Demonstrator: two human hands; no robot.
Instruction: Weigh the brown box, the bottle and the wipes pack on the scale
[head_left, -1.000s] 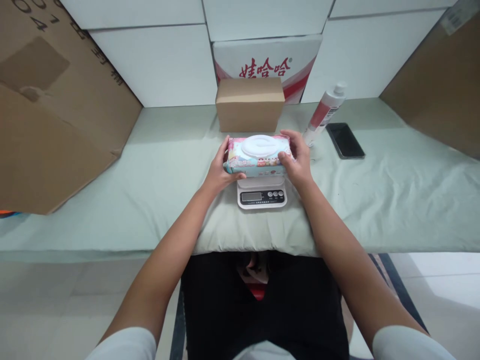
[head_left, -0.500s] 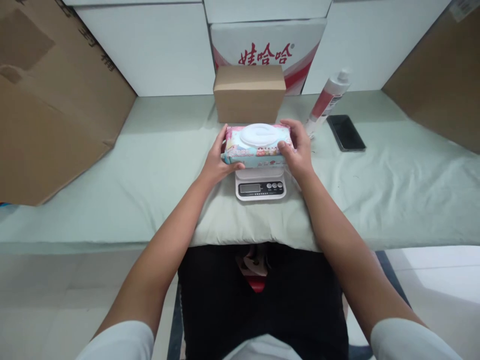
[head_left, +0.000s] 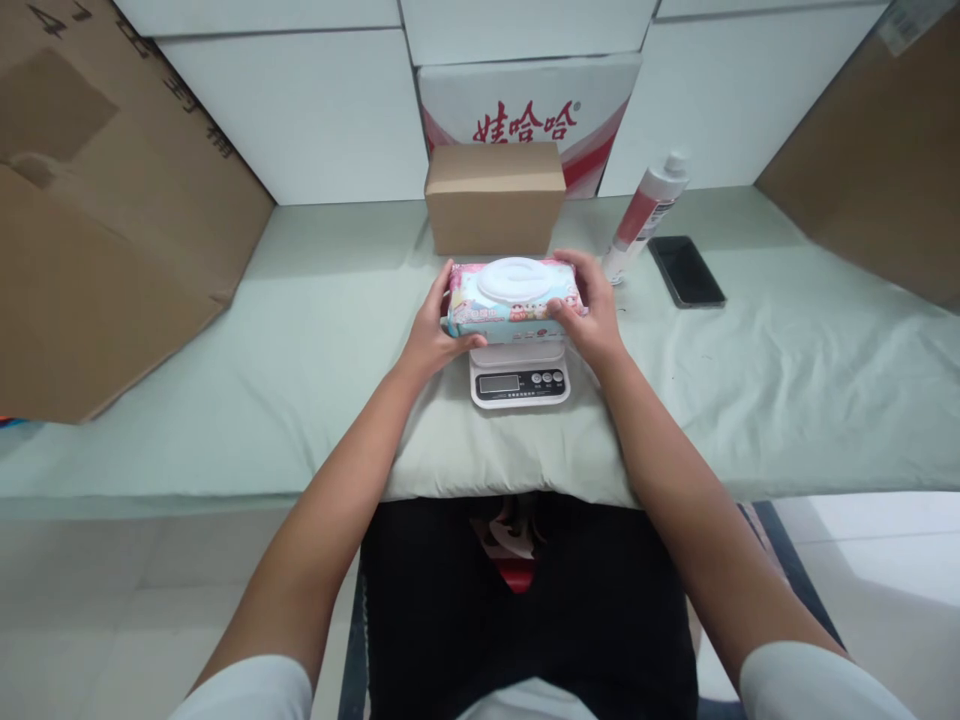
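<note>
A pink and blue pack of wet wipes (head_left: 513, 299) with a white oval lid lies flat on the platform of a small white kitchen scale (head_left: 519, 379). My left hand (head_left: 429, 333) grips the pack's left end and my right hand (head_left: 592, 312) grips its right end. The scale's display and buttons face me just below the pack. The scale stands on a pale green cloth (head_left: 300, 330) that covers the table.
A small brown carton (head_left: 494, 197) stands right behind the pack, with a white box bearing red characters (head_left: 529, 98) behind it. A white and red tube (head_left: 643, 216) and a black phone (head_left: 685, 270) lie to the right. Large cardboard boxes (head_left: 97, 230) flank both sides.
Both hands and the pack stay in place on the scale. Only the view shifts slightly up and down between frames.
</note>
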